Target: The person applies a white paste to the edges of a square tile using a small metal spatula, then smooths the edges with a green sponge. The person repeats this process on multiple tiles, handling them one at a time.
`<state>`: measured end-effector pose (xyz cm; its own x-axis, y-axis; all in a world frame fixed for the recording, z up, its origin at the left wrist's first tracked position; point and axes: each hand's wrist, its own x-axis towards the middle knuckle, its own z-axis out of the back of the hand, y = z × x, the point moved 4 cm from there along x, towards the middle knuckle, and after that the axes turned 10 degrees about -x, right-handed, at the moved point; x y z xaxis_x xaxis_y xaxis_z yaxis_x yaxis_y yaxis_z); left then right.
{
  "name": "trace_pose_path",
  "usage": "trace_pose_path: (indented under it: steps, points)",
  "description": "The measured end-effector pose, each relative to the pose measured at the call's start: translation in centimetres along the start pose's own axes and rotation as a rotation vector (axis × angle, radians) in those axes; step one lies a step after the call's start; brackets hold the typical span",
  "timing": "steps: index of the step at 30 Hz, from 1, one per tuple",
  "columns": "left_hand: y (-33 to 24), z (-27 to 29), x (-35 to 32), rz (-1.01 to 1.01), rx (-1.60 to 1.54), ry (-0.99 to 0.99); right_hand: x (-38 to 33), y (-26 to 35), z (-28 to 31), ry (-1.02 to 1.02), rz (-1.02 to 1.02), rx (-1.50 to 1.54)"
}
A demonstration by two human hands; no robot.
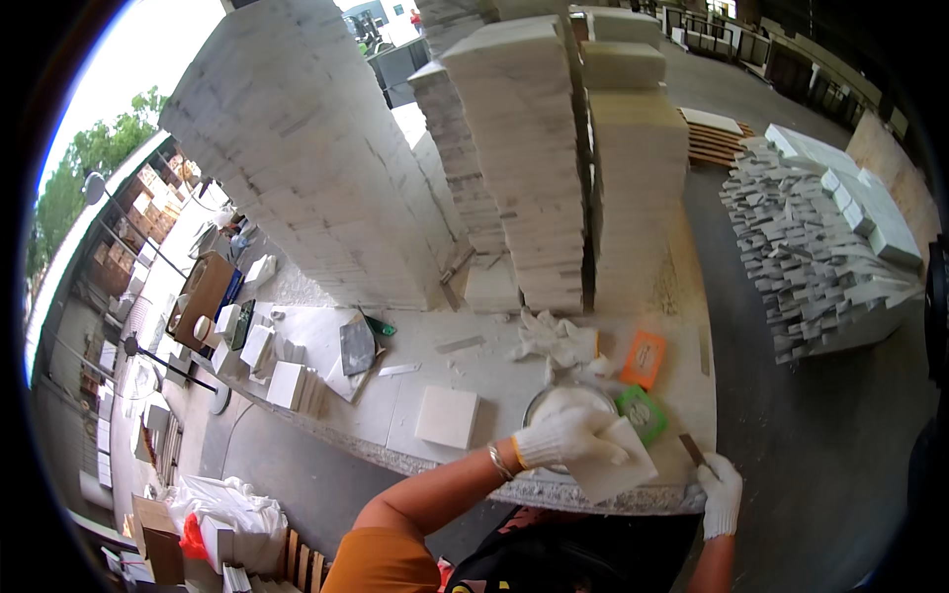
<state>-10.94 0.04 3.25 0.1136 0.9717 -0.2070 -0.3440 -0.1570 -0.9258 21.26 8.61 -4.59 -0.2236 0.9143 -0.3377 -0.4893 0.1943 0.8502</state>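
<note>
Dusty stone workbench (415,435), near edge: white square tile (618,463) pinned flat under gloved left hand (571,437) over round bowl (554,397), gloved right hand (720,492) gripping thin scraper (692,450), tall tile stacks (524,148) behind.

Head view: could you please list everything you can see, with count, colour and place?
Tile stacks: several, white, rear of bench.
Loose tile: one, white, bench front.
Held tile: one, white, under left hand.
Bowl: one, metal, white paste, behind left hand.
Pads: two, orange and green, right of bowl.
Rag: one, white, behind bowl.
Strip pile: one, grey-white, floor right.
Bench: one, pale stone.
Left hand: white glove, on held tile.
Right hand: white glove, holding brown tool.
</note>
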Motion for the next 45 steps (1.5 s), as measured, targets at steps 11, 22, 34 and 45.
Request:
trace_pose_path:
  steps: [11, 22, 34, 45]
  points:
    - [-0.6, -2.1, -0.1, 0.099, -0.439, 0.064, 0.9, -0.1, 0.1, -0.015, -0.036, 0.071]
    - [3.5, -9.7, -6.6, 0.09, -0.752, -0.099, 0.3, -1.2, -0.5, 0.0, 0.136, 0.141]
    - [-2.1, -13.1, -9.0, -0.022, -0.542, -0.185, 0.7, -2.6, 0.0, -0.017, 0.291, 0.268]
    - [0.8, -12.6, -7.1, 0.065, -0.552, -0.219, -0.6, -2.5, -0.3, -0.091, 0.257, 0.244]
